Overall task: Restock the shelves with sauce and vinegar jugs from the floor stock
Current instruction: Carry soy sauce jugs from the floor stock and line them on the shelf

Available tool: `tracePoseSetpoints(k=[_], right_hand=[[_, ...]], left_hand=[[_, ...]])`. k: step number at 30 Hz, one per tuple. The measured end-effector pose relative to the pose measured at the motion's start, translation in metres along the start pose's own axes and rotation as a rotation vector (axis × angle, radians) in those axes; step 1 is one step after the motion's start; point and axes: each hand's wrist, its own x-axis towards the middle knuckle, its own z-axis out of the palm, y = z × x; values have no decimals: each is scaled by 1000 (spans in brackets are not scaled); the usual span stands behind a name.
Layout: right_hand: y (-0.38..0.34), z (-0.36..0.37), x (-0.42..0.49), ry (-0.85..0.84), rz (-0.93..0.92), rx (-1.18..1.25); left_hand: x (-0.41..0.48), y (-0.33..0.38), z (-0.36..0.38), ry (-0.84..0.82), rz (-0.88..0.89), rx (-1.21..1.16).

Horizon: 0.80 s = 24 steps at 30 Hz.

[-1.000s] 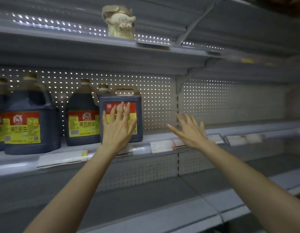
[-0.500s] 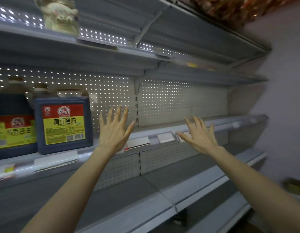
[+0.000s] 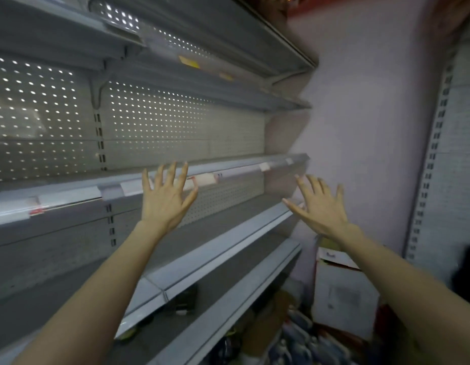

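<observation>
The person's left hand and right hand are bare, with long, thin fingers. The left forearm and right forearm are bare and slim too.

The shelves stand left of the wall, with a box at the wall's foot.

Both arms reach forward in front of grey metal shelves. The left hand is raised with its fingers straight and spread, before the shelf edge with white price labels. The right hand is also spread, its palm turned to the left, near the shelf's right end. Behind is a perforated back panel. A white carton stands low by the pale wall.
</observation>
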Motion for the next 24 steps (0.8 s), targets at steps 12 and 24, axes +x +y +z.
tracePoseSetpoints(k=[12, 24], right_hand=[[148, 30, -70, -146, 193, -110], [193, 109, -84, -252, 400, -151]], left_hand=[[-13, 171, 67, -138, 220, -100], [17, 247, 178, -222, 400, -207]])
